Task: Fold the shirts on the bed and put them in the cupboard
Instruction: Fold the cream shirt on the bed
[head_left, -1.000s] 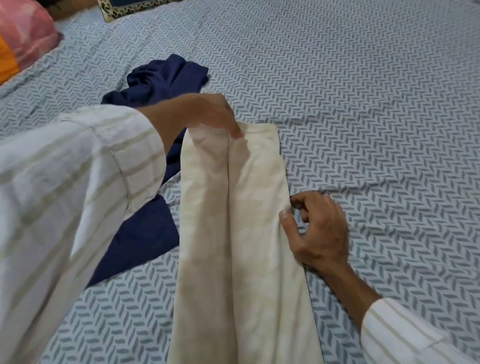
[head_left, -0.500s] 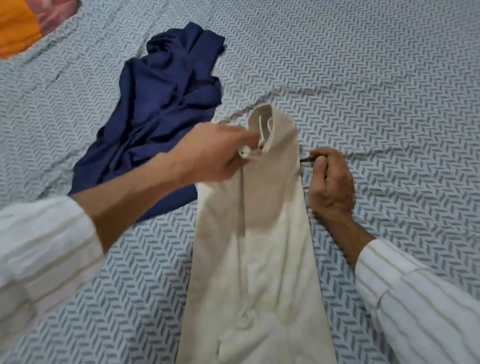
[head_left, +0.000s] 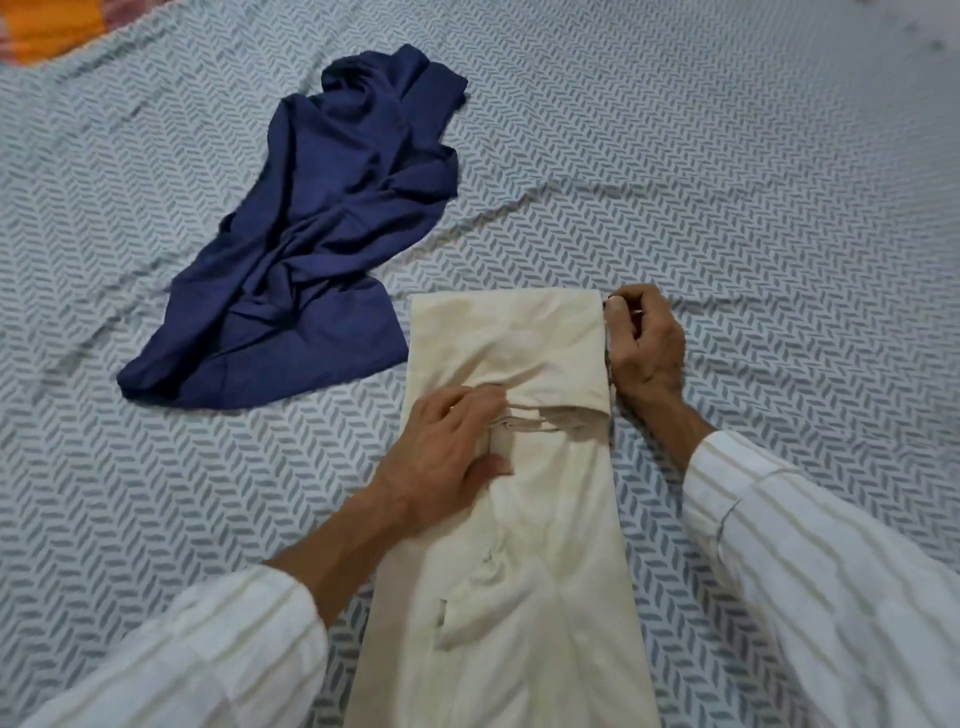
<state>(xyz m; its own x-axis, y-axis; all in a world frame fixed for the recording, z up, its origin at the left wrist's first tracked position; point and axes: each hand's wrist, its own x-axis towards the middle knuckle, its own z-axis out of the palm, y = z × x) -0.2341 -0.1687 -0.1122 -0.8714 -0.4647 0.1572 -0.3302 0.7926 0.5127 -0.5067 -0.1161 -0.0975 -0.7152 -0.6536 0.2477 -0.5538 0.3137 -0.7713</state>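
1. Left hand (head_left: 447, 452) lies on the cream shirt (head_left: 524, 519), fingers curled over the loose edge of the turned-back flap, thumb pressed flat on the cloth just below; it grips that edge near the shirt's left side.
2. Right hand (head_left: 644, 348) sits at the cream shirt's right edge, at the far corner of the fold; its fingers are curled and pinch the corner against the thumb; the wrist rests on the bedsheet (head_left: 779, 208) beside the shirt.
3. Both forearms wear pale striped sleeves (head_left: 831, 597), one on each side of the cream shirt.
4. Cream shirt lies lengthwise on the bedsheet as a long narrow strip; its far end is doubled back toward the person, making a straight folded edge at the top.
5. Navy shirt (head_left: 322, 234) lies crumpled and unfolded on the bedsheet, left of and beyond the cream shirt; its nearest corner is just beside the cream shirt's far left corner.
6. Orange and pink fabric (head_left: 47, 26) shows far to the left of the cream shirt.
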